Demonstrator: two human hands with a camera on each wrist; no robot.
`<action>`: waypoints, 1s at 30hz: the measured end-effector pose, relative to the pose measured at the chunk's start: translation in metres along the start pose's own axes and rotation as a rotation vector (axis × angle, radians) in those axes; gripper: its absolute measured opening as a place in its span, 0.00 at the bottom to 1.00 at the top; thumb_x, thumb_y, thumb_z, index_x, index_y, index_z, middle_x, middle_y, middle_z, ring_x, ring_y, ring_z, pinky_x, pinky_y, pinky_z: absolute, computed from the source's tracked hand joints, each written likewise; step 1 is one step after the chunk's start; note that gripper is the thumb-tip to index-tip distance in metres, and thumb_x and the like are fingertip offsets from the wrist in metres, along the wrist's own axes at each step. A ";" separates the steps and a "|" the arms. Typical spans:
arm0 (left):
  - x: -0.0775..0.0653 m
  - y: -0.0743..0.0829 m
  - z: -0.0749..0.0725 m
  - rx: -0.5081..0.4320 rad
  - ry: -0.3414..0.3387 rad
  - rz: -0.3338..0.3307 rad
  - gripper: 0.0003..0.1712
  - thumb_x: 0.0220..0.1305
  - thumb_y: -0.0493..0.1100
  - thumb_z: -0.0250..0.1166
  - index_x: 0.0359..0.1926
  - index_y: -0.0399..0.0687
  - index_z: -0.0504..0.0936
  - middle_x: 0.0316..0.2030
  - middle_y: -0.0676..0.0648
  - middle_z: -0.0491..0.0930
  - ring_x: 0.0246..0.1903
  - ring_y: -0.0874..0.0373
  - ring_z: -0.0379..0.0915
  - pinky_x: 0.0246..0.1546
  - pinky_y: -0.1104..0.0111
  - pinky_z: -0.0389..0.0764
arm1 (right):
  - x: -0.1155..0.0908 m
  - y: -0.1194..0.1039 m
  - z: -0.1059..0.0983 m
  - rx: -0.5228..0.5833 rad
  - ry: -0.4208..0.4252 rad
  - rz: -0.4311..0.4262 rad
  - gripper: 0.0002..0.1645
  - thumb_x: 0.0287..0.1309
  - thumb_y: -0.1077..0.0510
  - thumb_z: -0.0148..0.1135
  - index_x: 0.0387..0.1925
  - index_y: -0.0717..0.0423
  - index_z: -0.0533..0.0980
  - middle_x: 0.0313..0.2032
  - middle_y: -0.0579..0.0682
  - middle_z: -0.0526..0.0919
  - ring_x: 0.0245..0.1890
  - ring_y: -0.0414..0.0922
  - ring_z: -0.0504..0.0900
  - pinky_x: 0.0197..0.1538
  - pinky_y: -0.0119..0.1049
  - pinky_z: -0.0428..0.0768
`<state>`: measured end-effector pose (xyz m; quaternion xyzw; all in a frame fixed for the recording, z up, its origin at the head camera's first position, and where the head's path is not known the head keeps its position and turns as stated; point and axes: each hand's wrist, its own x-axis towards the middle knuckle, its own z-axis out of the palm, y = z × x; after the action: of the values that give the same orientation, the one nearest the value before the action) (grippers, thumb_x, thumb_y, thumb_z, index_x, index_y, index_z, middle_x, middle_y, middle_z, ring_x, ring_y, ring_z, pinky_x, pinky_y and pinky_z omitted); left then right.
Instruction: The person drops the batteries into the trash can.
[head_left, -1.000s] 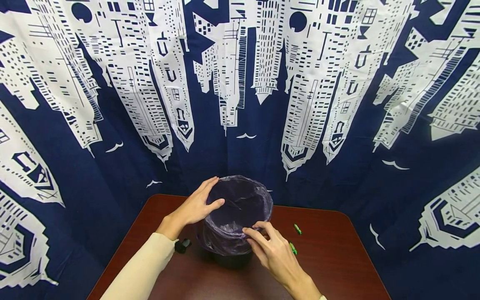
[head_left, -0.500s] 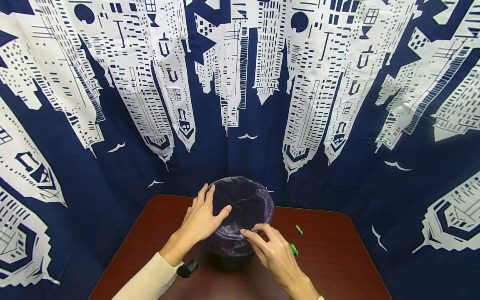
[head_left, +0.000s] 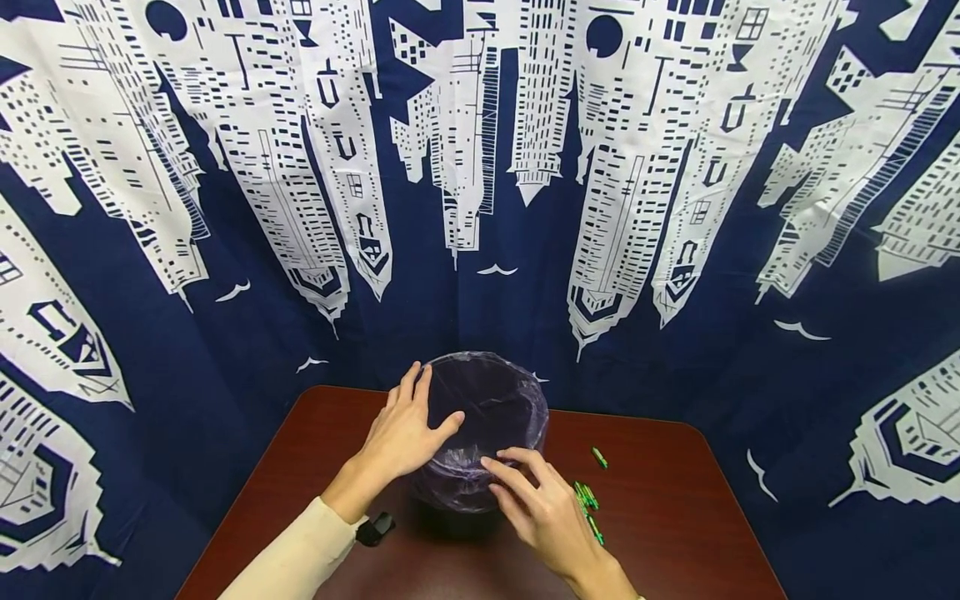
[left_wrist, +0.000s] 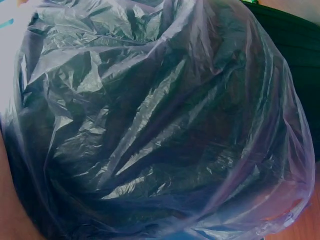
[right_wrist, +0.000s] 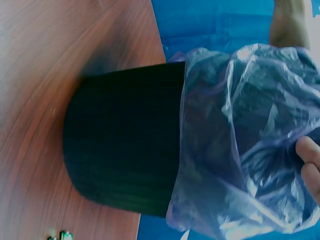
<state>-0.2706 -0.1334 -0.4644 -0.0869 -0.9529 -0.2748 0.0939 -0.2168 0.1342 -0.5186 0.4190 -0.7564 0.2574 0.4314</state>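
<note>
Navy cloth (head_left: 453,321) hangs behind the red-brown table (head_left: 660,487), where the bin (right_wrist: 122,142) stands, bag (right_wrist: 240,135) over its rim. The left hand (head_left: 405,433) spreads its fingers there; whether the right hand (head_left: 542,504) pinches the bag, I cannot tell. Only the right wrist view shows the bin's wall plainly.

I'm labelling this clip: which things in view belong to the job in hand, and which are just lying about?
Seemingly in the job:
dark bin
purple liner, draped over it
left hand and right hand, at the liner

Apparently just lying about:
small green items, on the table
</note>
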 end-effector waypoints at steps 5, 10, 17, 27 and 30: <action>0.001 0.001 0.002 -0.001 0.014 -0.014 0.61 0.76 0.73 0.66 0.95 0.45 0.57 0.95 0.38 0.51 0.87 0.28 0.64 0.71 0.25 0.83 | -0.006 0.011 -0.007 0.053 0.024 0.030 0.23 0.91 0.47 0.62 0.70 0.57 0.87 0.63 0.63 0.86 0.35 0.38 0.85 0.36 0.19 0.79; 0.000 0.001 0.004 -0.015 0.016 -0.025 0.61 0.77 0.73 0.66 0.95 0.46 0.56 0.96 0.39 0.50 0.88 0.31 0.62 0.71 0.24 0.83 | -0.015 0.029 -0.017 0.104 0.059 0.086 0.25 0.91 0.48 0.62 0.68 0.62 0.86 0.62 0.66 0.85 0.35 0.39 0.89 0.36 0.20 0.79; 0.000 0.001 0.004 -0.015 0.018 -0.032 0.61 0.77 0.73 0.65 0.96 0.48 0.56 0.96 0.42 0.48 0.89 0.33 0.60 0.70 0.25 0.84 | -0.040 0.064 -0.033 0.084 0.063 0.189 0.29 0.91 0.44 0.61 0.69 0.65 0.85 0.62 0.64 0.85 0.34 0.35 0.85 0.40 0.24 0.80; 0.000 0.000 0.004 -0.016 0.029 -0.024 0.61 0.77 0.74 0.64 0.95 0.47 0.56 0.96 0.42 0.48 0.89 0.33 0.61 0.69 0.29 0.87 | -0.105 0.104 -0.051 -0.030 -0.123 0.372 0.39 0.56 0.75 0.84 0.69 0.57 0.86 0.58 0.57 0.84 0.31 0.31 0.79 0.32 0.19 0.72; 0.000 -0.001 0.005 -0.014 0.035 -0.022 0.60 0.77 0.74 0.64 0.95 0.47 0.57 0.96 0.42 0.49 0.88 0.32 0.63 0.68 0.29 0.88 | -0.123 0.111 -0.050 -0.041 -0.166 0.428 0.35 0.58 0.73 0.85 0.66 0.56 0.87 0.55 0.54 0.85 0.30 0.28 0.76 0.30 0.21 0.72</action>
<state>-0.2718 -0.1314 -0.4688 -0.0723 -0.9501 -0.2841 0.1069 -0.2560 0.2802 -0.6038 0.2600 -0.8658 0.2924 0.3119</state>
